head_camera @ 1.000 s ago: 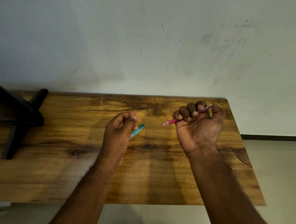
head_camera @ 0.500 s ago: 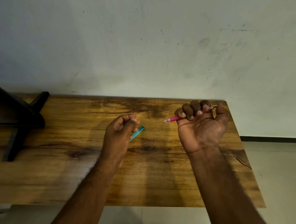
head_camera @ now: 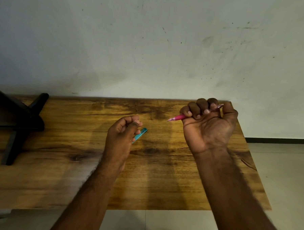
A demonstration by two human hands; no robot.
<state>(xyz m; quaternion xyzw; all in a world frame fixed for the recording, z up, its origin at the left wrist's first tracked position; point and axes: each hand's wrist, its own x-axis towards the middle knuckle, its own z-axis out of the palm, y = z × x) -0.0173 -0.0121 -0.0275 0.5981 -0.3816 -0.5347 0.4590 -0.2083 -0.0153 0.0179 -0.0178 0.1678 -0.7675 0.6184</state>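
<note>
Two hands, slim pink pen (head_camera: 180, 117), teal cap (head_camera: 140, 134)

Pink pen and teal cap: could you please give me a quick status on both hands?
Right hand gripping pink pen, tip pointing left. Left hand pinching teal cap. Both over wooden table, pen and cap apart. Black stand far left, not in the way.

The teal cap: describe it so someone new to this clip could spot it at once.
On the wooden table against the pale wall, find the left hand near the middle. The teal cap pokes out from its fingers: short and teal, unlike the long pink pen gripped in the right hand.
</note>
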